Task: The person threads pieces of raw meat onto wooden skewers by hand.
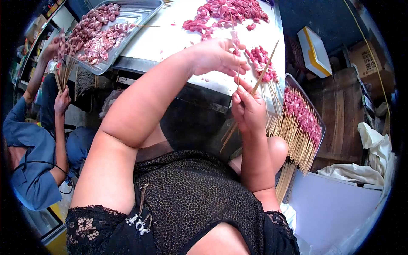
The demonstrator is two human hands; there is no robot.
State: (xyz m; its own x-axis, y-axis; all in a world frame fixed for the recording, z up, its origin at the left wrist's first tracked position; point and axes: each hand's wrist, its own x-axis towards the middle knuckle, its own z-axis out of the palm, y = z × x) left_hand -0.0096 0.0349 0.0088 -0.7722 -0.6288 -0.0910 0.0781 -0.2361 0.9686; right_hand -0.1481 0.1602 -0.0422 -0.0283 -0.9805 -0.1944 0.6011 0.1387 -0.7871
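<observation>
My left hand (pixel 216 56) reaches over the table edge, its fingers bent around a thin skewer with pink meat pieces (pixel 234 37) on it. My right hand (pixel 250 108) is closed just below, gripping the lower end of that skewer along with bare bamboo skewers (pixel 268 63), which slant out above and below the fist. Exactly how the left fingertips touch the meat is partly hidden. Close to my right hand, several loaded meat skewers (pixel 263 63) lie at the table's corner, their sticks hanging over the edge.
A heap of cut meat (pixel 231 12) is on the white table (pixel 163 40). On the right, a tray (pixel 321 123) holds many finished meat skewers (pixel 302 117). At left, a co-worker (pixel 36 148) holds skewers beside a metal tray (pixel 142 17) of meat. A white-and-yellow box (pixel 314 51) stands back right.
</observation>
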